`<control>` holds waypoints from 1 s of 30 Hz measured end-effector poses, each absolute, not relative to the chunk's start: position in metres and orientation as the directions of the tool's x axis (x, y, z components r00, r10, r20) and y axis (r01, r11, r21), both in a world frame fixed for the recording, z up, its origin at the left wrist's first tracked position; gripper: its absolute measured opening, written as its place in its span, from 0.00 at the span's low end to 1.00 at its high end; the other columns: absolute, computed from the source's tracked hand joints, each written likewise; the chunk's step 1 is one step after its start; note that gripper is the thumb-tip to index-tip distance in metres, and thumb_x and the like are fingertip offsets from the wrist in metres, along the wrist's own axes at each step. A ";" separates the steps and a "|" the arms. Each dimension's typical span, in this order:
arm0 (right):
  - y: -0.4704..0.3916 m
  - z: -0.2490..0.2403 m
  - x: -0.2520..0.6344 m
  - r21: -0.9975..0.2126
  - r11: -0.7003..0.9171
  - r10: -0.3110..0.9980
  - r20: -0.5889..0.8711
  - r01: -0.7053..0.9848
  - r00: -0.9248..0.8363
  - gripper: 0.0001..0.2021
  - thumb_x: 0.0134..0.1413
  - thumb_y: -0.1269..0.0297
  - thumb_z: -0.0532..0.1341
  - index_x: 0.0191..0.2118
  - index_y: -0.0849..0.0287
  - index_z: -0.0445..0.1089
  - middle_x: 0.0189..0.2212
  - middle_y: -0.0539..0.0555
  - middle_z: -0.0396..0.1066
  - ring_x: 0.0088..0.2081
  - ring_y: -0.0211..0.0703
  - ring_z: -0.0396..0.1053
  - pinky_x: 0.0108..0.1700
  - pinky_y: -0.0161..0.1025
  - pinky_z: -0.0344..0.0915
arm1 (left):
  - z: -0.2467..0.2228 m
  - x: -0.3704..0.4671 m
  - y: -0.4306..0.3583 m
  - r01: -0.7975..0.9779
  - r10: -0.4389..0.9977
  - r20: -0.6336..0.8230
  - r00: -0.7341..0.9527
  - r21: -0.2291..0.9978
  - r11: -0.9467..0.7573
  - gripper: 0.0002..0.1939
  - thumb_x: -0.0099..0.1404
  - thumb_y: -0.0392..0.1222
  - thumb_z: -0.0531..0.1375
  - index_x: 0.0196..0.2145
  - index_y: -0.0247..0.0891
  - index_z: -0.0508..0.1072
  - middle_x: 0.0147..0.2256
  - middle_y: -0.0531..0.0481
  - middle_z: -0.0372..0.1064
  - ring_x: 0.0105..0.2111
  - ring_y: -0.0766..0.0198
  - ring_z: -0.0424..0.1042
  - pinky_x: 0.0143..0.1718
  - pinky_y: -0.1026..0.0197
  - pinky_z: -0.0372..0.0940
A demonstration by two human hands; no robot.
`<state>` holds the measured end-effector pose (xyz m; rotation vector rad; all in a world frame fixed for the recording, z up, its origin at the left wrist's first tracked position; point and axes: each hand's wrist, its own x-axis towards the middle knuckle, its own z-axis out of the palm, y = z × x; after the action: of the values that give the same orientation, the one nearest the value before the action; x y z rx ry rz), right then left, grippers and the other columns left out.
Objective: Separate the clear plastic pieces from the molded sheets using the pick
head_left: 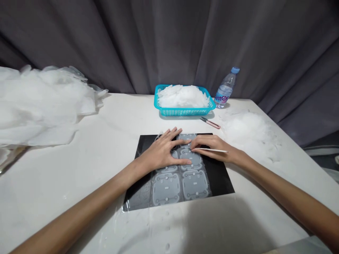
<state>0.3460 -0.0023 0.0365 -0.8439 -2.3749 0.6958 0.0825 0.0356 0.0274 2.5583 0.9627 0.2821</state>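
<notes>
Head view, left hand: here it is, the left hand (168, 146) spread wide, gripping nothing, palm down over the clear panel sheet (166, 187).
Right hand: and the right hand (213, 144) has its fingers closed on a slim white stick (215, 150); its working tip is too hidden to tell.
Panel sheet: lying on the black mat (219, 180), right between the two arms, its lower part running onto the white table (92, 130).
Slip risk: watch that slick-looking film! Light pressure from the left hand could let it skate out of line with the mat.
Stick risk: too hard a push might dent or pierce the film, and the left thumb and forefinger are right beside the work.
In the way: the left hand itself, covering part of the panels.
Beyond the mat: snips (211, 122) lie just in front of a blue basket (185, 112) of white pieces (182, 96), bottle (225, 88) beside it.
Flanks: a white heap (249, 132) near the right forearm, easily brushed; a bigger white pile (39, 109) well off left.
</notes>
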 end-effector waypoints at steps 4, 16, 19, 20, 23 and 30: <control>-0.001 0.037 0.348 -0.540 0.716 0.655 0.301 0.442 -0.693 0.08 0.74 0.63 0.57 0.47 0.55 0.73 0.44 0.55 0.79 0.49 0.47 0.76 0.52 0.44 0.70 | 0.027 0.082 0.035 0.592 0.667 0.042 0.744 0.422 -0.687 0.46 0.59 0.78 0.61 0.67 0.51 0.70 0.76 0.43 0.44 0.75 0.41 0.44 0.74 0.38 0.42; 0.002 0.058 0.365 -0.783 0.465 0.754 0.106 0.414 -0.648 0.08 0.70 0.60 0.61 0.44 0.58 0.76 0.44 0.57 0.78 0.46 0.46 0.77 0.50 0.42 0.73 | 0.032 0.081 0.036 0.607 0.679 0.007 0.734 0.440 -0.661 0.46 0.58 0.78 0.62 0.67 0.54 0.69 0.76 0.46 0.42 0.75 0.41 0.43 0.74 0.38 0.40; 0.004 0.062 0.363 -0.848 0.387 0.790 0.101 0.363 -0.605 0.08 0.68 0.60 0.64 0.43 0.58 0.76 0.44 0.56 0.78 0.46 0.46 0.78 0.51 0.42 0.74 | 0.032 0.081 0.041 0.621 0.690 -0.040 0.723 0.476 -0.623 0.42 0.60 0.78 0.60 0.65 0.58 0.70 0.76 0.49 0.44 0.76 0.43 0.43 0.74 0.38 0.41; 0.004 0.061 0.361 -0.847 0.395 0.791 0.117 0.355 -0.601 0.08 0.67 0.60 0.64 0.42 0.58 0.77 0.43 0.56 0.78 0.46 0.45 0.78 0.51 0.42 0.74 | 0.031 0.081 0.041 0.629 0.700 -0.049 0.713 0.486 -0.607 0.38 0.63 0.77 0.58 0.64 0.59 0.71 0.76 0.50 0.46 0.75 0.44 0.44 0.74 0.38 0.42; 0.005 0.053 0.357 -0.821 0.451 0.768 0.157 0.350 -0.621 0.08 0.68 0.60 0.63 0.43 0.58 0.77 0.43 0.55 0.78 0.46 0.45 0.77 0.52 0.43 0.73 | 0.027 0.083 0.041 0.644 0.736 0.003 0.677 0.481 -0.595 0.32 0.68 0.74 0.55 0.61 0.58 0.75 0.74 0.49 0.52 0.74 0.48 0.49 0.74 0.39 0.43; 0.004 0.042 0.357 -0.734 0.564 0.717 0.207 0.379 -0.666 0.08 0.72 0.61 0.59 0.46 0.56 0.75 0.45 0.55 0.77 0.48 0.46 0.76 0.54 0.46 0.72 | 0.021 0.087 0.036 0.626 0.733 0.108 0.671 0.446 -0.639 0.33 0.65 0.73 0.60 0.60 0.54 0.76 0.72 0.46 0.55 0.73 0.47 0.54 0.74 0.39 0.45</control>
<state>0.3571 0.0037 0.0422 -0.8792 -2.3090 0.9181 0.0868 0.0360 0.0212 2.5138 1.0688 0.3969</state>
